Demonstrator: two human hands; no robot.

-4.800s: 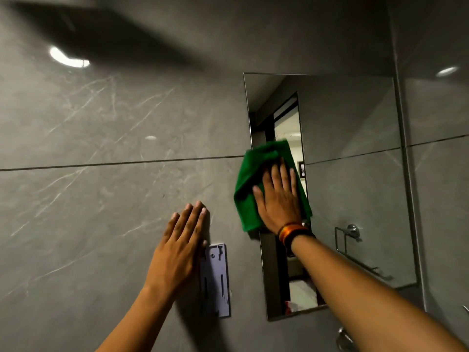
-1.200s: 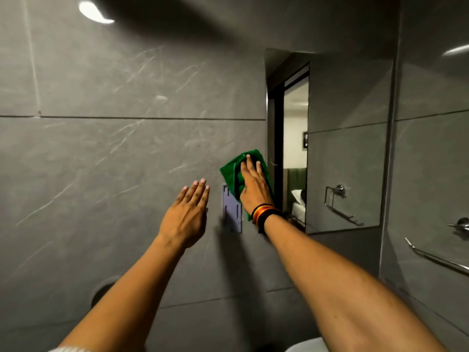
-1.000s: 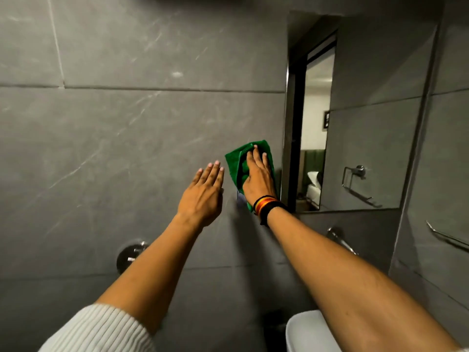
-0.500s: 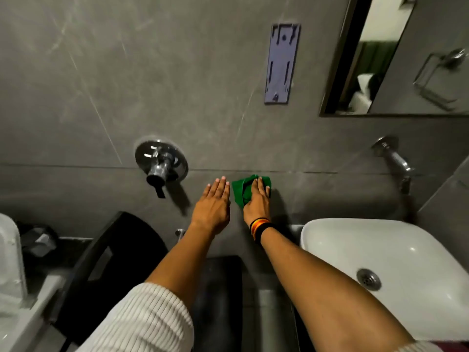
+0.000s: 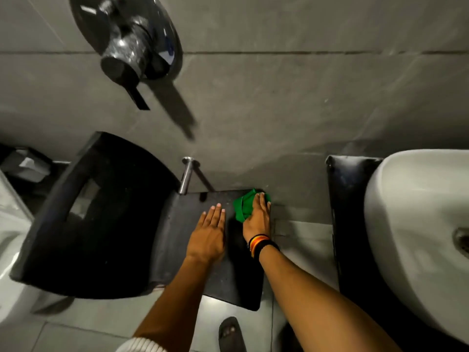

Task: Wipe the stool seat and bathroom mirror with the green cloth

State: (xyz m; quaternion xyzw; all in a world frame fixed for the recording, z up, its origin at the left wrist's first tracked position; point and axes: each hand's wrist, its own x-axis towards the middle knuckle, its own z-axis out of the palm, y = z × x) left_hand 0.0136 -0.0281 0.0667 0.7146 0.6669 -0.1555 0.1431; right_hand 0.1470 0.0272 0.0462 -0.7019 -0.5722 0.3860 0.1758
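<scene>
A dark stool seat (image 5: 228, 278) lies below me against the grey tiled wall. My right hand (image 5: 257, 219), with bands on the wrist, presses the bunched green cloth (image 5: 243, 205) onto the seat's far right corner. Beside it my left hand (image 5: 209, 233) rests flat on the seat with fingers spread and holds nothing. The mirror is out of view.
A black chair (image 5: 83, 224) stands left of the stool, with a white toilet (image 5: 7, 240) at the far left. A white basin (image 5: 416, 237) on a dark counter sits to the right. A chrome wall valve (image 5: 127, 44) and a small chrome tap (image 5: 186, 176) jut from the wall.
My view has dropped from the mirror and wall to the stool. Both hands have come down: the right hand carried the green cloth onto the seat, and the left hand landed beside it.
</scene>
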